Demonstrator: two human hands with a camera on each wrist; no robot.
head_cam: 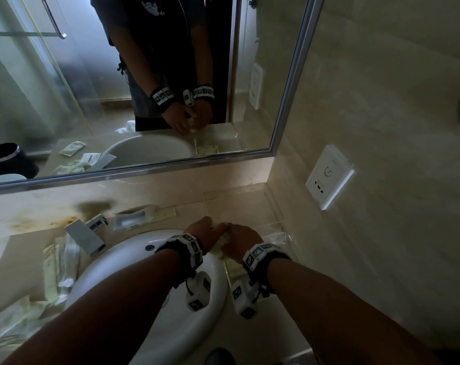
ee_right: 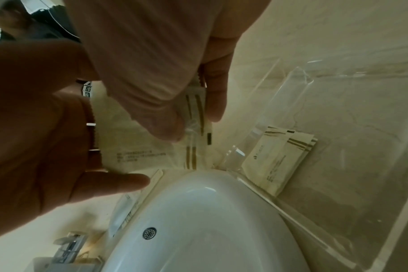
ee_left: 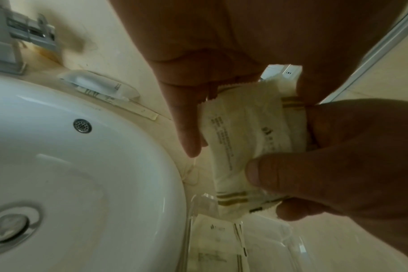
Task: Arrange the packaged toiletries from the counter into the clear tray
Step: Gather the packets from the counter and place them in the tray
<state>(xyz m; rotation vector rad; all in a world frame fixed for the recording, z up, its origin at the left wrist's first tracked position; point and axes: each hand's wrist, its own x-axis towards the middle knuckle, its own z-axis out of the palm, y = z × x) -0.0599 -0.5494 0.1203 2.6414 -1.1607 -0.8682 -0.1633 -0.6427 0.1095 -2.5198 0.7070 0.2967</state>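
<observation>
Both hands meet just right of the sink, at the near-left corner of the clear tray [head_cam: 277,224]. Between them is a small stack of white packets with gold stripes [ee_left: 242,139]. My left hand [head_cam: 212,228] pinches the stack's far end from above. My right hand [head_cam: 230,234] grips the other end, thumb [ee_left: 266,171] on top, and the stack [ee_right: 138,145] shows under the fingers in the right wrist view. Inside the tray [ee_right: 338,165] lie a few similar packets [ee_right: 280,156] in the corner nearest the basin.
A white basin [head_cam: 144,285] with a square chrome tap [head_cam: 86,233] fills the counter's middle. Several more packets [head_cam: 57,264] lie left of the basin and others [head_cam: 134,217] behind it. The mirror and a wall with a socket [head_cam: 329,177] close in the tray.
</observation>
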